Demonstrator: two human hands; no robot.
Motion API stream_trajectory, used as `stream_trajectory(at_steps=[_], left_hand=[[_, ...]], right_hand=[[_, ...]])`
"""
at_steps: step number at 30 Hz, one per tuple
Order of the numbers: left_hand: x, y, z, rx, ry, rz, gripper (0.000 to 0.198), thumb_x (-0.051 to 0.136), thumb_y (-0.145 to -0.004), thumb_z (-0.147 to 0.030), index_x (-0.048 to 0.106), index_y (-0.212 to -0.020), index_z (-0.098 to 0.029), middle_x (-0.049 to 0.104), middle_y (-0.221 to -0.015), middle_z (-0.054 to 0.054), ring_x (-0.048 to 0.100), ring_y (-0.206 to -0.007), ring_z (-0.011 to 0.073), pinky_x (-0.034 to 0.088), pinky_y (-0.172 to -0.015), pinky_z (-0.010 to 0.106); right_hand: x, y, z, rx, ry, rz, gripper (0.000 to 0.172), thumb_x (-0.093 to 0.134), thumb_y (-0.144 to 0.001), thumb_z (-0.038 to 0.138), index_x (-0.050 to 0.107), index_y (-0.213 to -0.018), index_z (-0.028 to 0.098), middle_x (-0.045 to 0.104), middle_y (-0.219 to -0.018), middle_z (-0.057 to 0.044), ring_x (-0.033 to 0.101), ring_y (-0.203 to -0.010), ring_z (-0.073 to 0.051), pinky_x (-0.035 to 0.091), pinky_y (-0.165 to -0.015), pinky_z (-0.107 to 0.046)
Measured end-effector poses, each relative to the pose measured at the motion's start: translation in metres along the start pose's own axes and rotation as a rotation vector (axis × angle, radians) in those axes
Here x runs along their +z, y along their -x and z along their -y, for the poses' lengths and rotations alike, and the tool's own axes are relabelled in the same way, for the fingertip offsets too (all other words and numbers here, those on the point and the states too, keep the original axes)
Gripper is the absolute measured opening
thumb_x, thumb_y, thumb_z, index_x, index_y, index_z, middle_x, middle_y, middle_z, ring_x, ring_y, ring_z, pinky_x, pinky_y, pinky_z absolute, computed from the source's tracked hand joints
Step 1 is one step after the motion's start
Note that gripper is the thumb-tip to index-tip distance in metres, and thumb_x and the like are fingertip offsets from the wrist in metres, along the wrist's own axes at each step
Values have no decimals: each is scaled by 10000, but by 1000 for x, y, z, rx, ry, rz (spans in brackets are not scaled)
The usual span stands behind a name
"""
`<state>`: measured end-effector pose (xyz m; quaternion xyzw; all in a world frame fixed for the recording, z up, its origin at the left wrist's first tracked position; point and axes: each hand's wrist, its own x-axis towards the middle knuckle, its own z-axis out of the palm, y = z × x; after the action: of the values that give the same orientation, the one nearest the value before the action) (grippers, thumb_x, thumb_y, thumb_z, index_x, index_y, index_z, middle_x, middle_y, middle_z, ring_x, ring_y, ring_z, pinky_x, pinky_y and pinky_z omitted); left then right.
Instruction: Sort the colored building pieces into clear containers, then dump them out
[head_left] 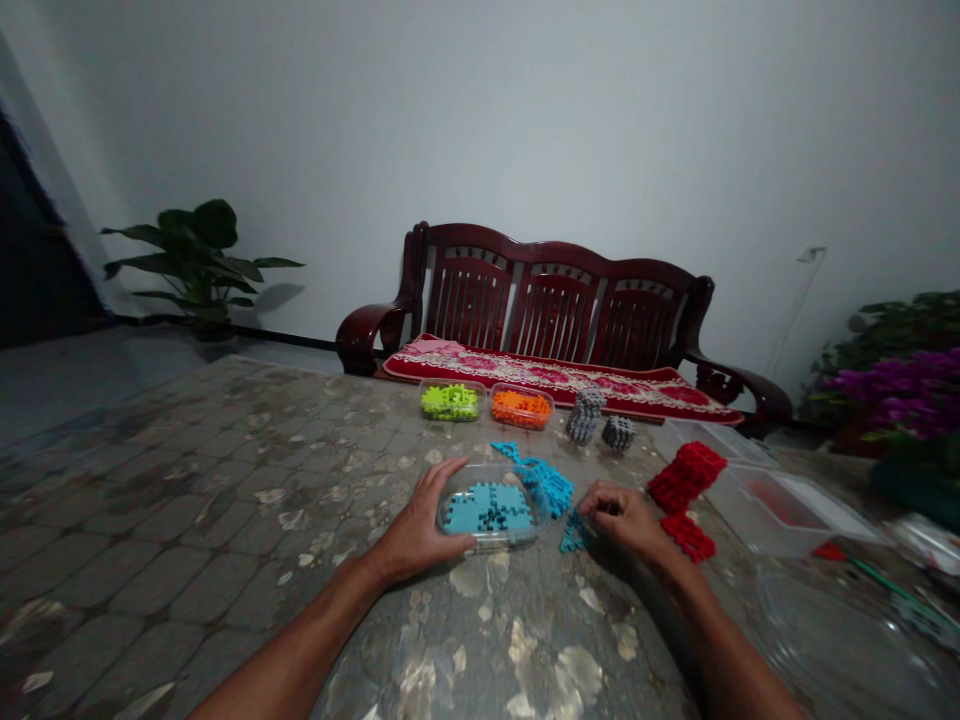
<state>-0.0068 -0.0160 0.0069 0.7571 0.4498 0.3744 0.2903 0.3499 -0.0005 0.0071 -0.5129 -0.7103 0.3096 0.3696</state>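
My left hand [424, 525] is wrapped round the left side of a clear plastic container [474, 541], thumb at the front and fingers at the back. Light blue interlocking pieces [480, 505] lie packed in its bottom. To its right, more blue interlocking pieces [551, 485] are heaped on the table, with a stray few trailing off behind. My right hand [622, 515] is curled, its fingertips pinched at a small blue interlocking piece [573, 534] beside the heap. The fingers partly hide what they grip.
Behind stand containers of lime-green pieces [450, 402] and orange pieces [522, 408], plus grey stacks [585, 415]. Red stacks [686, 480] sit beyond my right hand, near an open translucent box [772, 515]. A clear lid [832, 630] lies front right. A wooden bench [555, 300] borders the patterned table [225, 540].
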Motion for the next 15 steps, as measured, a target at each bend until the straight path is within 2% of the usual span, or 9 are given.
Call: stream_trajectory(at_steps=[4, 7, 9, 12, 15], left_hand=[[0, 0, 0, 5, 14, 2, 924, 743, -634, -206, 395, -1489, -219, 391, -1551, 139, 374, -1449, 351, 276, -1230, 539], [-1, 0, -1, 16, 21, 3, 909, 734, -642, -199, 397, -1486, -228, 392, -1553, 132, 369, -1454, 349, 274, -1231, 540], [-1, 0, -1, 21, 21, 10, 901, 732, -648, -202, 398, -1485, -227, 394, -1552, 131, 371, -1454, 349, 274, -1231, 539], [-2, 0, -2, 23, 18, 9, 898, 733, -646, -200, 402, -1480, -229, 394, -1552, 128, 372, -1453, 349, 273, -1232, 543], [-1, 0, -1, 20, 19, 14, 891, 736, -652, -203, 402, -1478, -228, 386, -1556, 131, 362, -1459, 350, 270, -1233, 544]], right_hand=[[4, 7, -2, -13, 53, 153, 293, 622, -621, 201, 815, -841, 210, 702, -840, -51, 649, -834, -206, 515, -835, -352], [4, 8, -4, -15, 82, 189, 343, 567, -570, 128, 810, -793, 223, 682, -857, -45, 652, -857, -207, 517, -841, -346], [2, 7, -5, -22, 90, 164, 351, 524, -550, 103, 793, -739, 227, 675, -869, -48, 657, -877, -215, 519, -852, -355], [-3, 5, -5, -13, 148, 69, 275, 519, -553, 99, 741, -663, 218, 688, -940, -57, 659, -967, -240, 508, -925, -387], [-9, 6, -3, 57, 341, -2, 247, 588, -609, 155, 738, -795, 218, 703, -1011, -55, 645, -1011, -251, 497, -950, -390]])
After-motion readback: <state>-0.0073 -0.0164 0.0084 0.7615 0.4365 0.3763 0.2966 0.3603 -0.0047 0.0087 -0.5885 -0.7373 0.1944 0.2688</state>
